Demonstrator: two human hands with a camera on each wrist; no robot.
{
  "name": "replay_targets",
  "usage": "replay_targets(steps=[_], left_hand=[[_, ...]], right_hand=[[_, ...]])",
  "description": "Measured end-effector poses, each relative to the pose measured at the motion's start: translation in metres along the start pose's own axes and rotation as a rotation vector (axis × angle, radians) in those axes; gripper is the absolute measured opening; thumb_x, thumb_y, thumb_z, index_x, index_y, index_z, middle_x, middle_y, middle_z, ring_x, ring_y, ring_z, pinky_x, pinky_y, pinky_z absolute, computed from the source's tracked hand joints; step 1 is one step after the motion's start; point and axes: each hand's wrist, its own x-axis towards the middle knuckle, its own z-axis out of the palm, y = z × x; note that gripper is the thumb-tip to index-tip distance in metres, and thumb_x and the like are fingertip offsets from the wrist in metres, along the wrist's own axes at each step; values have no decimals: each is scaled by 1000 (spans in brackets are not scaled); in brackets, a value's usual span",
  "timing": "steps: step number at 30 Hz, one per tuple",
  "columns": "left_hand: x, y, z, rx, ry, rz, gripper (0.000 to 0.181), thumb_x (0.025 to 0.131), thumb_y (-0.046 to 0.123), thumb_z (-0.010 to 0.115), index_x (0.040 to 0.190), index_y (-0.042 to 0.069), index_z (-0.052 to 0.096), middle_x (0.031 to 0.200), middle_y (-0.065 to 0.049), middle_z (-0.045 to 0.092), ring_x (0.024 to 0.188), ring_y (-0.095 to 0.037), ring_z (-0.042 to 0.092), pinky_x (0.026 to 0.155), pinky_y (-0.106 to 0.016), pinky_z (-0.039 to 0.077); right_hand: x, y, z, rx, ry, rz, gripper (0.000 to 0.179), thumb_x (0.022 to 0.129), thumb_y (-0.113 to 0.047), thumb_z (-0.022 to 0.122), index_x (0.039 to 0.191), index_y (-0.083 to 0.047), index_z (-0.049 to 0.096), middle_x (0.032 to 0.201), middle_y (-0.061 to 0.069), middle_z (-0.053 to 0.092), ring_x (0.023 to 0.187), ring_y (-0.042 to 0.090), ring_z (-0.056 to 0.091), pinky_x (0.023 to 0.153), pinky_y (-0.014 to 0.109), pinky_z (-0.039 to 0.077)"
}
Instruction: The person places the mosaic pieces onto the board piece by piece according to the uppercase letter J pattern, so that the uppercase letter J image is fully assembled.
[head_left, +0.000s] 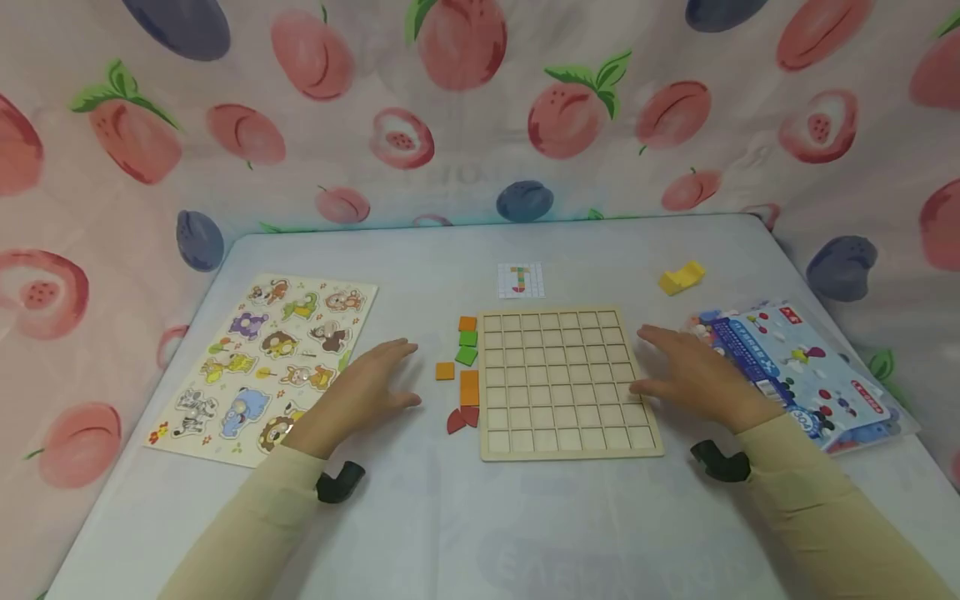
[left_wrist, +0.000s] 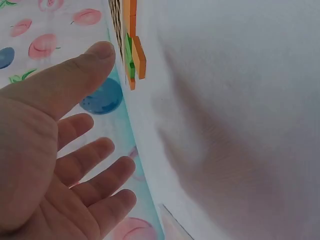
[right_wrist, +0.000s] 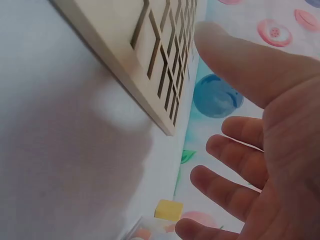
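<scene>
A wooden grid board [head_left: 566,385] with bare square cells lies in the middle of the table. Along its left edge are small flat pieces: orange squares [head_left: 445,371], green squares [head_left: 467,356], an orange rectangle [head_left: 469,387] and red rounded wedges [head_left: 455,421]. My left hand [head_left: 365,385] hovers left of these pieces, fingers spread and holding nothing; its palm shows in the left wrist view. On the other side, my right hand [head_left: 693,377] is held at the board's right edge, thumb overlapping the rim in the head view, also without anything in it.
An animal puzzle board [head_left: 255,358] lies at the left, partly behind the left hand. A small pattern card [head_left: 521,281] sits beyond the grid board. At the right are a yellow curved block [head_left: 682,277] and blue printed packets [head_left: 810,367]. Fruit-patterned cloth hangs behind.
</scene>
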Motion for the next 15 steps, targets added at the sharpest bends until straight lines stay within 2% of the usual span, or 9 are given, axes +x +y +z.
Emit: replay_targets(steps=[5, 11, 15], left_hand=[[1, 3, 4, -19, 9, 3, 67, 80, 19, 86, 138, 2, 56, 144, -17, 53, 135, -36, 45, 111, -49, 35], [2, 9, 9, -37, -14, -31, 59, 83, 20, 84, 135, 5, 60, 139, -14, 58, 132, -34, 48, 109, -48, 38], [2, 11, 11, -45, -19, -22, 54, 84, 20, 83, 132, 5, 63, 134, -13, 61, 129, -33, 51, 108, -47, 40]], right_hand=[[-1, 1, 3, -7, -3, -16, 84, 85, -36, 80, 147, 4, 41, 148, 30, 42, 136, 49, 37, 109, 62, 30], [-2, 2, 6, -9, -3, -45, 83, 84, -33, 81, 146, 6, 42, 146, 29, 44, 136, 48, 38, 110, 62, 27], [-3, 1, 7, 4, -9, -74, 81, 84, -29, 81, 145, 8, 43, 146, 30, 45, 135, 48, 39, 111, 61, 27]])
